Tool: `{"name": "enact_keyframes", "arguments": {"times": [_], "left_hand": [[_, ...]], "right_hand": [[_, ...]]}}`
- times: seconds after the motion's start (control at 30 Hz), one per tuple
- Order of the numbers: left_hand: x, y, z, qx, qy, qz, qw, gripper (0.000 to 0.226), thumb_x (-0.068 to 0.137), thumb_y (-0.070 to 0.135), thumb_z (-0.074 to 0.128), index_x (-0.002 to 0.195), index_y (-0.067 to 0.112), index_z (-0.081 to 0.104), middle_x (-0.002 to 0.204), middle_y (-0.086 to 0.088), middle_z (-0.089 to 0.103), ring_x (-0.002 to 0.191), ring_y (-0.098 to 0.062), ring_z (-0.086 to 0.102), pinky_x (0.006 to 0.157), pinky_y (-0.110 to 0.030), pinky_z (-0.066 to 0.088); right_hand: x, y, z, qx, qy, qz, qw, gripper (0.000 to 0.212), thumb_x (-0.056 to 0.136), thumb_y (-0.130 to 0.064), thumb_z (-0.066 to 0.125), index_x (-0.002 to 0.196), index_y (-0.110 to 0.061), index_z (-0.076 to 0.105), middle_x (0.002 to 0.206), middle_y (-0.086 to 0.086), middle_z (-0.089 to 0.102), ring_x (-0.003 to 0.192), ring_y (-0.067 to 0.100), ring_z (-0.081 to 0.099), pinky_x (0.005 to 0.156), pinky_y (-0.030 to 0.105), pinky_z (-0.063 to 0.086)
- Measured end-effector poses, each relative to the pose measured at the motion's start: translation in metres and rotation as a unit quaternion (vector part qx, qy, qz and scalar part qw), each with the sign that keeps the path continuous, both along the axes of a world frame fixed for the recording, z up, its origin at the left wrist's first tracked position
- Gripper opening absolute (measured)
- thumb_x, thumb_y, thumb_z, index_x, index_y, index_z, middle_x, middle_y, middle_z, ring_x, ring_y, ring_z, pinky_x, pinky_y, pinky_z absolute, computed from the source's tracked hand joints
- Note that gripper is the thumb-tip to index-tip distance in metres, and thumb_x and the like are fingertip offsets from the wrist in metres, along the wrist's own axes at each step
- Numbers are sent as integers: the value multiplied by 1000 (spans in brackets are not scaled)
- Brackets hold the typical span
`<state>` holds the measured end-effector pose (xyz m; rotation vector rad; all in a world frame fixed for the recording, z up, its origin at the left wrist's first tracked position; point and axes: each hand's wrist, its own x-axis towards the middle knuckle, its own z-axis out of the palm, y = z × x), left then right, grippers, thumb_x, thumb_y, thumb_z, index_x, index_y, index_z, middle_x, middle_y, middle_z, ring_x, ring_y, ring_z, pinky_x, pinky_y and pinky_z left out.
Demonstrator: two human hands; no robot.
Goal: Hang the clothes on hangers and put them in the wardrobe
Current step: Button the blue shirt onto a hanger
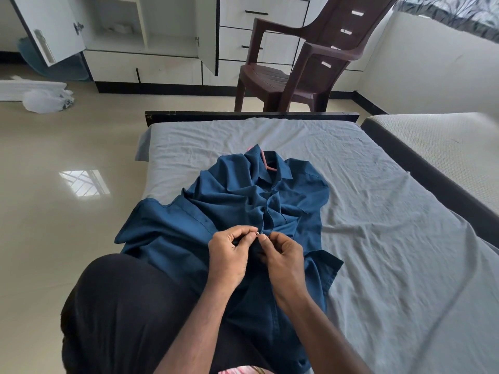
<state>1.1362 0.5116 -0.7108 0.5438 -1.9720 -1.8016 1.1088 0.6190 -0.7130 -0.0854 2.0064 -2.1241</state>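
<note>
Shirt (229, 209), dark blue, short-sleeved: spread front-up on grey-sheeted bed (378, 211), centre of frame, lower hem toward bottom of frame, collar toward footboard. Rumpled across chest and left sleeve.

Hanger (266, 163), pink: already inside shirt at collar, only neck portion and a tip showing above centre of frame. Hanging step apparently done.

Left hand (229, 255) and right hand (280, 255): together at placket, lower centre of frame. Left grip pinching placket edge beside a small pale button (257, 233); right grip pinching the opposite fabric edge, thumb pressed just beside the button. Judged step: buttoning the front so the shirt sits on the hanger. Placket above the hands appears closed, though creases leave it uncertain; placket below mostly hidden by hands and forearms.

Remaining, as judged: finish buttoning, lift by hanger hook, carry to wardrobe, hang on rail. No rail visible.

Wardrobe (151, 36), white with black trim: upper left of frame, door (48, 25) swung open, shelves visible.

Obstacles: brown plastic chair (305, 58), upper centre-right, standing beyond the footboard in front of the drawers; white plastic bags (46, 99) on floor at left. Second mattress (445, 147) at right edge.
</note>
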Motion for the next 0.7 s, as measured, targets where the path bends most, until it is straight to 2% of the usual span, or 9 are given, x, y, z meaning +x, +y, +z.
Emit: {"name": "enact_keyframes", "arguments": {"times": [0.1,0.17,0.33,0.47,0.53,0.6,0.7], "left_hand": [[1,1,0,-19,-9,23,999,8,85,9,77,84,16,77,76,7,74,78,-4,70,71,-15,54],[1,2,-1,-38,-21,40,998,9,85,11,78,80,18,75,72,7,72,73,-4,69,67,-15,54],[0,7,-3,-109,-45,53,992,14,91,16,69,78,18,66,75,6,67,73,-8,64,70,-27,55],[0,4,-3,-147,-34,141,978,13,90,16,68,78,17,62,76,9,63,80,-15,61,77,-46,55],[3,6,0,-192,-26,127,973,14,86,21,69,73,22,62,72,14,61,80,-12,58,78,-49,53],[6,10,6,-206,-26,93,974,12,80,28,65,69,28,61,67,18,58,79,-9,59,80,-52,52],[8,11,8,-185,-33,70,980,9,78,28,66,68,29,65,66,22,54,77,-11,62,84,-55,52]], "right_hand": [[3,1,-5,-1,-1,-3,1000,18,99,-17,64,91,-3,72,94,32,66,87,48,64,90,61,54],[4,1,-7,6,4,-3,1000,18,99,-18,64,90,-4,72,92,31,67,93,52,63,89,62,55],[7,-2,-4,64,32,-35,997,14,96,-17,68,84,-17,76,83,10,75,84,31,73,83,52,60],[10,-6,-1,119,59,-71,989,17,92,-20,72,76,-18,72,68,1,69,62,16,63,67,37,59],[11,-7,0,117,58,-69,989,20,92,-19,72,73,-15,69,62,-3,65,57,6,55,60,28,52],[10,-7,0,106,51,-69,991,21,92,-20,71,71,-14,69,61,-3,64,57,6,53,57,28,49],[9,-6,-3,97,42,-70,992,21,93,-21,70,72,-16,71,64,1,67,59,10,56,58,32,51]]}}
